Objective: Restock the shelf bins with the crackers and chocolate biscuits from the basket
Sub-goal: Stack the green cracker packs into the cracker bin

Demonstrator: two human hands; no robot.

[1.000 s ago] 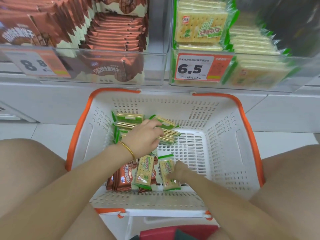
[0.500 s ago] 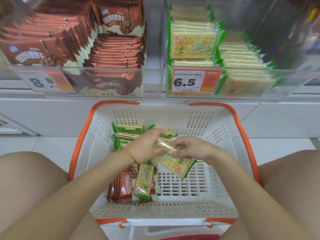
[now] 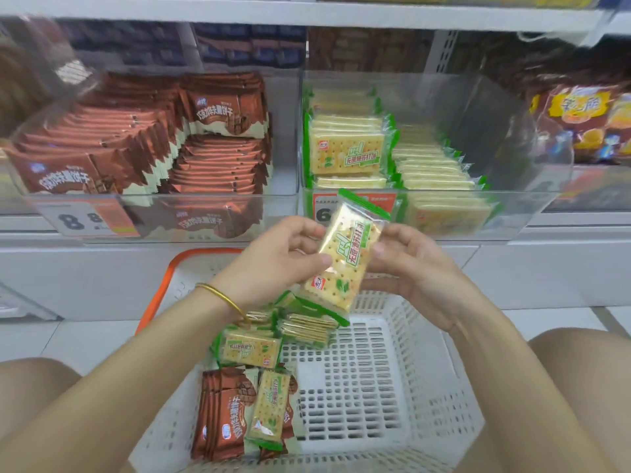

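Both hands hold a stack of green-edged cracker packs [image 3: 345,254] upright above the white basket [image 3: 392,387]. My left hand [image 3: 276,261] grips its left side, thumb on the front. My right hand [image 3: 409,268] holds the right side with curled fingers. The stack is just in front of the clear cracker bin [image 3: 426,213], which holds rows of the same packs. To the left, the chocolate biscuit bin [image 3: 170,213] is filled with brown packs. More cracker packs [image 3: 251,348] and brown chocolate biscuit packs [image 3: 222,414] lie in the basket's left half.
The basket has an orange rim [image 3: 160,288] and sits on the pale floor between my knees. Price tags hang on both bin fronts. A bin of orange and purple snack bags [image 3: 587,121] stands at the right. Dark packs fill the shelf above.
Both hands lifted the cracker stack out of the basket and up toward the cracker bin. My view tilted upward, showing more of the shelf.
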